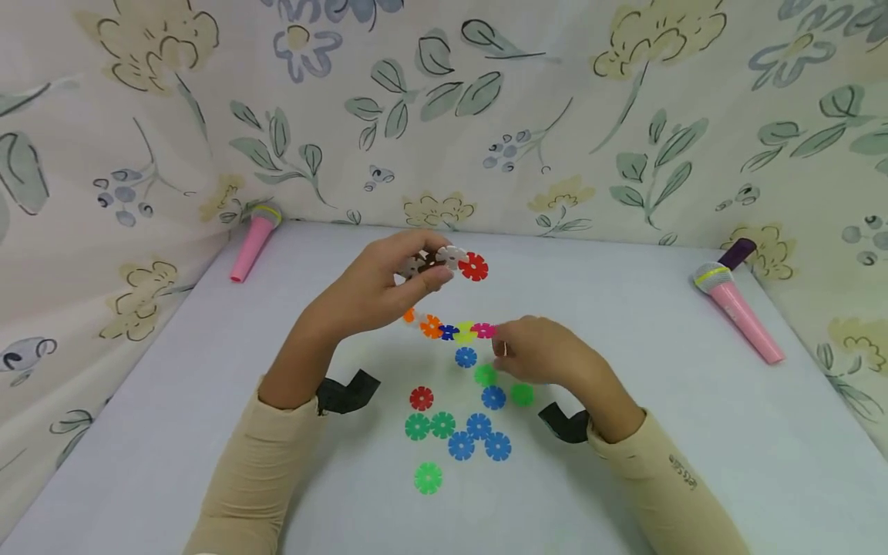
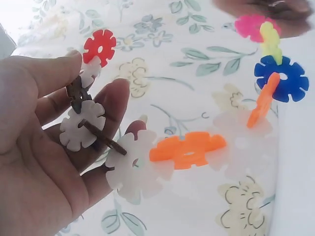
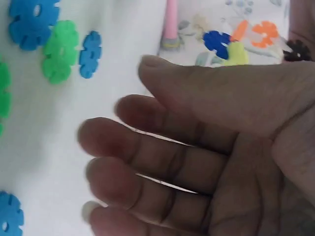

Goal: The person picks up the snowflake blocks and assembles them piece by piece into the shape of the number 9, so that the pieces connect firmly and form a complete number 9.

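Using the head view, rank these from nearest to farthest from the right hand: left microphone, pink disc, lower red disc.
1. Pink disc: just left of the right hand.
2. Lower red disc: farther left, closer to the person's body.
3. Left microphone: far back on the left.

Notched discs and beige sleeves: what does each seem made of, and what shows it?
Notched discs: probably thin plastic, smooth; their flat colours and clean-cut edges suggest it. Beige sleeves: likely soft fabric, matte, since they wrinkle; exact fibre unclear.
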The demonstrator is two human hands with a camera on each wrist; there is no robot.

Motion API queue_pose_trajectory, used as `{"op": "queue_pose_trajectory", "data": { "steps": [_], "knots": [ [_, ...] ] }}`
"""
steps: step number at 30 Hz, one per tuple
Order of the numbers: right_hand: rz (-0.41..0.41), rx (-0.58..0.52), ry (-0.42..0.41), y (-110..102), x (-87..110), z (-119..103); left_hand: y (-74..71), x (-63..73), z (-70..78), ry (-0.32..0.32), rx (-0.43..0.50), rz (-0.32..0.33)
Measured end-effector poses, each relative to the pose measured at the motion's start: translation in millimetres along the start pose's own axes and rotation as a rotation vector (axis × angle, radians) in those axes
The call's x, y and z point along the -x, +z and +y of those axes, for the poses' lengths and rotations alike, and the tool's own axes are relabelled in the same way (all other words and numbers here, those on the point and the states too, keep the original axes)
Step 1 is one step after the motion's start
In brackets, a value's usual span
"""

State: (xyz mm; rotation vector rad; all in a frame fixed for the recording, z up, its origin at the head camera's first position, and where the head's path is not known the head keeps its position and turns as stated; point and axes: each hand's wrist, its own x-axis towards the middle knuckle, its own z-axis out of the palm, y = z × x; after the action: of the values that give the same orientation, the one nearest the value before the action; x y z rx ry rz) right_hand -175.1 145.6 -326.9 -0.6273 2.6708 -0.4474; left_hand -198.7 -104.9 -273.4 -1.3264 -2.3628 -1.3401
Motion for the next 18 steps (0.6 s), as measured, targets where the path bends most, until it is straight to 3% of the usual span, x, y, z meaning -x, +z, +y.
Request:
{"op": "queue_pose_trajectory", "data": {
  "steps": [2, 5, 12, 18],
  "knots": [
    [-0.101, 0.087, 0.053, 8, -4.6, -2, 1.6, -1.2, -0.4, 0.012, 0.010, -0.003],
    [-0.167, 0.154, 0.104, 19, -9.9, -6, 3.5, -2.5, -0.3, 0.016, 0.041, -0.006],
    [-0.155, 0.171, 0.124, 30, -13.3, -11, 6.3, -3.7, 1.9, -0.055, 0.036, -0.009],
    [-0.158, 0.104, 0.049, 28, -12.5, -7, 9.2, -4.0, 0.1, -0.055, -0.009, -0.005]
  ]
}}
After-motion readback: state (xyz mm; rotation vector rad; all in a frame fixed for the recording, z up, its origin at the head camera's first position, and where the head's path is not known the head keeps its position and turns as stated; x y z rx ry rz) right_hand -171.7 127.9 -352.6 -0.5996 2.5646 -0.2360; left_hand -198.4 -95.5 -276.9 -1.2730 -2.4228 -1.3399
